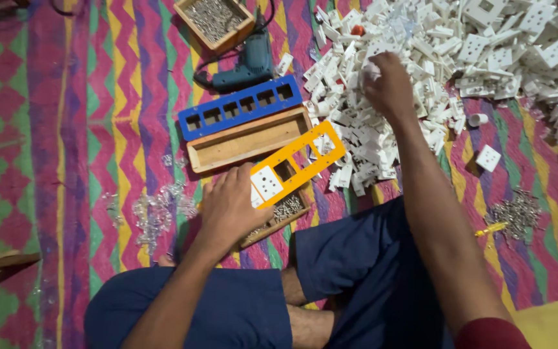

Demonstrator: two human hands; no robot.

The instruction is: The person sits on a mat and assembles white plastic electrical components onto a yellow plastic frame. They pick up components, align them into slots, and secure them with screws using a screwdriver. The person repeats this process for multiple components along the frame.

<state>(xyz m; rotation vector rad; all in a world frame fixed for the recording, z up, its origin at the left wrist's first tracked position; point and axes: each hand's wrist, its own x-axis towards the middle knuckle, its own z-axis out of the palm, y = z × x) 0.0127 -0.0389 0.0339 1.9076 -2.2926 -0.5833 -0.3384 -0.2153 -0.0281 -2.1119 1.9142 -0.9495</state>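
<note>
A single head-worn camera looks almost straight down, close over the lap of a person sitting cross-legged on a zigzag-patterned mat [46, 129], so the dark blue trousers [356, 258] fill the 6 o'clock edge. Both forearms enter from 6 o'clock, the left hand [230, 207] reaching just left of centre and the right hand [392, 87] stretching toward 1 o'clock. The far floor with the heap of white socket parts [485, 45] lies at 12 to 2 o'clock; no second view overlaps this one.

Floor workshop: drill [248, 64], screws [213, 16], heaped socket parts [460, 45].
</note>
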